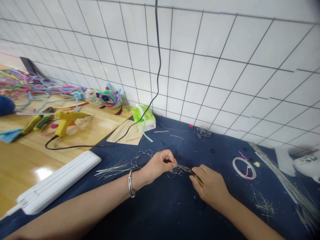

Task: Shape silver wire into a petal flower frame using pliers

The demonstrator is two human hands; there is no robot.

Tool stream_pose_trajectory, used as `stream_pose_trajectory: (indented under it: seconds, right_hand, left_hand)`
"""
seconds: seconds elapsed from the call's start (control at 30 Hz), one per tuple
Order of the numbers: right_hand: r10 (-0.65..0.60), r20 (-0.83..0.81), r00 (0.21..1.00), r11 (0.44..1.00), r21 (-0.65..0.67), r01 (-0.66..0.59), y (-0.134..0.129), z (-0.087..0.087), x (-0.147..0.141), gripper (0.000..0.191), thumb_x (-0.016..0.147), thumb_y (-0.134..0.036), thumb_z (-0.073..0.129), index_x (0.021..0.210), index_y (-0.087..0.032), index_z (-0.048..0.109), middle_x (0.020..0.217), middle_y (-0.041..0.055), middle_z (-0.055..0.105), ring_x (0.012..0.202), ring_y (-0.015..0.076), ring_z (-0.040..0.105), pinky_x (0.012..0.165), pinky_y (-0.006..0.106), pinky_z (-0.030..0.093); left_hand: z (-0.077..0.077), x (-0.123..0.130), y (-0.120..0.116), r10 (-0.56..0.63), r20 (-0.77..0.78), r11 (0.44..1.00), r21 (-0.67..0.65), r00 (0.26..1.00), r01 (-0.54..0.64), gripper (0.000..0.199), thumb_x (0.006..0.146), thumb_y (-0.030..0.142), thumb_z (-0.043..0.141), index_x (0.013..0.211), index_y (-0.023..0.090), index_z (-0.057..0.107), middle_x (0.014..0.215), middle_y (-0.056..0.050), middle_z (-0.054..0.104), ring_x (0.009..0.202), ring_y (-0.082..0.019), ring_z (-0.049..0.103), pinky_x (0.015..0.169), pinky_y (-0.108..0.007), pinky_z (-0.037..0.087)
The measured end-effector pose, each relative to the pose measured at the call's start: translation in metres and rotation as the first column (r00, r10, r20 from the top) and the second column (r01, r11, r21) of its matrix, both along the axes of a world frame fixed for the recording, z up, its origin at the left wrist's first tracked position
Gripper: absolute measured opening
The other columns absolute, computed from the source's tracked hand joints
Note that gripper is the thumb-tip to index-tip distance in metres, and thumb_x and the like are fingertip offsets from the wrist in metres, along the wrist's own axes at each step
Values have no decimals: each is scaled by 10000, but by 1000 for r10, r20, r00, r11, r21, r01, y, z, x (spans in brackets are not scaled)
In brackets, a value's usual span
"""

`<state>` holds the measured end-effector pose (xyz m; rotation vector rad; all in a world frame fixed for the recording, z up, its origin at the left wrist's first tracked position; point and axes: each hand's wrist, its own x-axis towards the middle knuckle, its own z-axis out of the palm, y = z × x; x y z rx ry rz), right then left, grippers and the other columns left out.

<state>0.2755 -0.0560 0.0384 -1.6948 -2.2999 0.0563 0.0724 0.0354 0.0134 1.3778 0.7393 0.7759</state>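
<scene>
My left hand (162,164), with a silver bangle (131,184) at the wrist, is closed in a pinch on a thin wire piece too small to make out fully. My right hand (211,186) is wrapped round yellow-handled pliers (197,179). The pliers' jaws point left and reach my left fingertips. Below the jaws lies a small tangle of thin wire (175,172) on the dark blue cloth (160,206). Left of my left hand are looped wires (141,156) and a bunch of straight silver wires (113,168).
A white power strip (60,181) and a yellow glue gun (67,121) are at left, its black cord (82,146) trailing rightward. A tissue pack (145,118) stands near the tiled wall. To the right lie a tape roll (233,165), cut wires (265,205) and long wires (282,173).
</scene>
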Motion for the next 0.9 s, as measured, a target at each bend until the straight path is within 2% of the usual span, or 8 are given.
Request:
stream_pose_trajectory:
  seconds: [0.23, 0.33, 0.47, 0.6, 0.67, 0.73, 0.83, 0.9]
  right_hand:
    - [-53, -171, 984, 997, -62, 43, 12, 3, 16, 235, 874, -355, 372, 949, -224, 552, 823, 32, 562, 746, 155, 524, 663, 258, 402]
    - [-136, -56, 989, 991, -7, 135, 22, -7, 28, 291, 861, -389, 377, 1002, -205, 552, 881, 68, 566, 842, 199, 514, 735, 312, 395]
    - [-110, 155, 982, 994, 15, 109, 29, -18, 36, 395, 817, -433, 430, 1127, -209, 529, 1085, 124, 524, 1030, 281, 434, 837, 422, 336]
    - [-47, 161, 986, 999, 25, 44, 30, -4, 37, 511, 749, -493, 507, 1178, -215, 509, 1212, 136, 458, 1134, 326, 337, 893, 481, 270]
    - [-31, 56, 998, 1000, 2, 31, 31, 8, 33, 492, 745, -482, 522, 1155, -211, 529, 1156, 130, 497, 1086, 308, 382, 873, 455, 295]
    - [-17, -143, 990, 995, -101, 2, 31, 19, 24, 442, 769, -455, 509, 1128, -200, 544, 985, 99, 568, 913, 237, 481, 798, 377, 361]
    - [-100, -484, 869, 932, -352, -88, 31, 30, 1, 437, 786, -441, 500, 1160, -215, 507, 725, 0, 557, 635, 132, 484, 610, 261, 388]
    - [-112, -630, 768, 914, -369, -170, 32, 35, -14, 376, 766, -399, 539, 1083, -200, 560, 668, -25, 535, 599, 109, 459, 583, 236, 370]
  left_hand:
    - [-2, 0, 3, -14, 101, 996, -83, 995, 22, 143, 677, 137, 631, 713, 134, 493, 730, -8, 593, 554, -63, 489, 558, -206, 379]
    - [-2, 0, 3, -25, 134, 992, -123, 991, 41, 163, 664, 127, 644, 711, 133, 488, 728, -6, 591, 548, -60, 493, 553, -203, 383]
    - [-2, 0, -2, -94, 160, 978, -169, 983, 122, 194, 669, 154, 659, 720, 142, 472, 687, 4, 578, 497, -56, 479, 499, -196, 371]
    - [0, 0, -6, -132, 158, 974, -161, 979, 157, 201, 675, 172, 660, 719, 146, 466, 657, 7, 576, 468, -51, 460, 469, -191, 361]
    - [2, 0, -8, -136, 143, 974, -164, 980, 159, 203, 672, 178, 662, 718, 148, 467, 658, 5, 578, 477, -54, 462, 466, -190, 367]
    - [4, 1, -11, -148, 133, 970, -175, 980, 170, 207, 666, 179, 664, 717, 150, 466, 660, 7, 578, 492, -59, 469, 468, -191, 378]
    - [7, 2, -16, -171, 131, 963, -187, 977, 194, 198, 662, 170, 660, 716, 153, 470, 638, 22, 559, 497, -60, 472, 467, -189, 385]
    - [8, 3, -20, -181, 124, 960, -196, 976, 202, 189, 660, 170, 659, 727, 153, 483, 617, 32, 538, 501, -63, 478, 469, -190, 390]
